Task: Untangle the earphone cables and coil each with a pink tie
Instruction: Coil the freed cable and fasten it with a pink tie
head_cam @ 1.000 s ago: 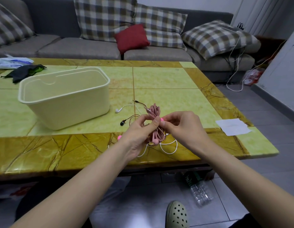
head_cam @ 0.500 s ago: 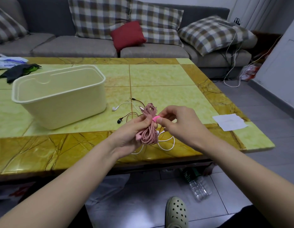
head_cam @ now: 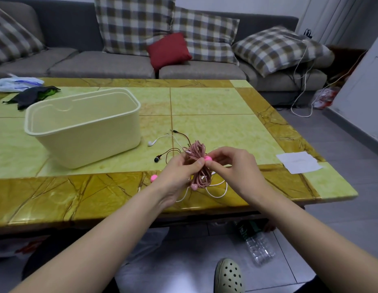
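Head view: left hand (head_cam: 179, 176) grips pink earphone coil (head_cam: 197, 155) mid-bundle, right of cream tub (head_cam: 82, 144), held over table (head_cam: 226, 127), prob. so loops don't spring apart. Right hand (head_cam: 236, 168) pinches pink tie (head_cam: 208, 159) ball end against coil, likely fastening it. White earphone (head_cam: 151, 143) + dark earphone (head_cam: 156, 159) lie loose between tub and coil, not yet coiled.

Not much on show really. Two bare forearms come in from the bottom, left hand (head_cam: 177, 176) and right hand (head_cam: 236, 166) both uncovered, nails short as far as I can tell. Below the near edge of the table (head_cam: 78, 197) there's one foot in a pale cream clog (head_cam: 229, 275) — the foam kind with round holes punched across the top. A bit of dark clothing (head_cam: 317, 287) shows at the bottom right — can't tell what.
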`<state>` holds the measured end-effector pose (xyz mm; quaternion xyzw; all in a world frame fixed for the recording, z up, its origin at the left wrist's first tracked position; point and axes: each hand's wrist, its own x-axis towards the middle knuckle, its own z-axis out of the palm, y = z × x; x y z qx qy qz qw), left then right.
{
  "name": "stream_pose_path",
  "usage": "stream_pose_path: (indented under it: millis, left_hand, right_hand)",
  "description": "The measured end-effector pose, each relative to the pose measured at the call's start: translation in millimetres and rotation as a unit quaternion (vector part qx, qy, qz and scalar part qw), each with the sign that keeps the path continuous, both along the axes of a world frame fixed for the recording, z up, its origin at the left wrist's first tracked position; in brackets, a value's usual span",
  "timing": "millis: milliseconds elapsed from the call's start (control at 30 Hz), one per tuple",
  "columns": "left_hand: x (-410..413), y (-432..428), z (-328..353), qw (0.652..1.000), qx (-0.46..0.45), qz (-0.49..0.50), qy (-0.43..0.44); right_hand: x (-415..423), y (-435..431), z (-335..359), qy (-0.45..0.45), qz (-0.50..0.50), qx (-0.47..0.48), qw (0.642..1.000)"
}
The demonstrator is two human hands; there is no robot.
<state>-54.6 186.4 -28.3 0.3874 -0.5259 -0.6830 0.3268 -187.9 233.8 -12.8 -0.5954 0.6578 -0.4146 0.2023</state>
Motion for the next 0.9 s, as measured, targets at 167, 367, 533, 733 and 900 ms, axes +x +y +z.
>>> stream_pose_path:
  millis: [167,367,533,733,900]
  left_hand:
    - [-4,-1,8,0.995,0.078,0.007,0.064]
    - [-3,-2,9,0.982,0.114,0.004,0.15]
    - [0,-2,4,0.995,-0.024,0.016,0.097]
    - [5,-6,0,0.993,-0.109,0.025,0.025]
    - [8,-2,1,0.994,-0.104,-0.008,0.011]
  right_hand:
    - [2,-3,5,-0.011,-0.001,-0.047,0.999]
    - [0,-3,6,-0.123,-0.015,-0.031,0.992]
    - [1,-4,6,-0.146,-0.016,-0.014,0.989]
    - [2,-3,3,-0.078,0.002,-0.007,0.997]
    - [3,-5,3,-0.116,0.001,0.014,0.993]
